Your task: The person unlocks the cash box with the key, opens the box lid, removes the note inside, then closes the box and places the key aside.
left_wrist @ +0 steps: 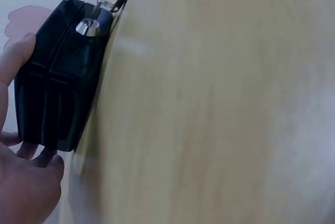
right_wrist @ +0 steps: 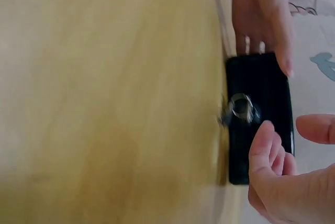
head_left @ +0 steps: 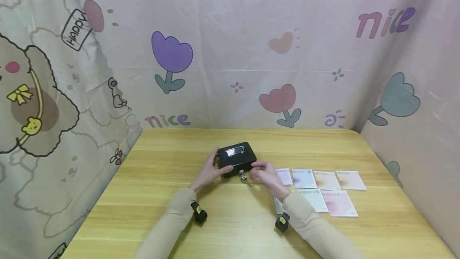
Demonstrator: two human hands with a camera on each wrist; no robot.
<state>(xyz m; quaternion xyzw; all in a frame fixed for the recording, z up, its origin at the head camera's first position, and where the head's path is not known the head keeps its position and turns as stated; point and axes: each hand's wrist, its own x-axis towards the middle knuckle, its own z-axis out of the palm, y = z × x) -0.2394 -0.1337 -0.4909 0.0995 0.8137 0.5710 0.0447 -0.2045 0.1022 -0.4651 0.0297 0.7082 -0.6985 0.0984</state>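
A small black cash box (head_left: 237, 158) with a silver handle plate on its lid sits on the table, turned slightly. From its front lock hangs a key ring with keys (head_left: 243, 176); the round silver lock (left_wrist: 88, 27) shows in the left wrist view. My left hand (head_left: 211, 172) grips the box's left end, thumb along the front upper edge and fingers against the side. At the front right corner is my right hand (head_left: 267, 176), beside the keys, fingers bent and thumb apart. In the left wrist view one right fingertip meets the box's corner.
Right of the box, paper notes lie in two rows, among them a blue one (head_left: 304, 178), a tan one (head_left: 327, 180) and a pink one (head_left: 339, 204). My right forearm partly covers the nearer row. A printed curtain (head_left: 230, 51) hangs behind the wooden table (head_left: 118, 219).
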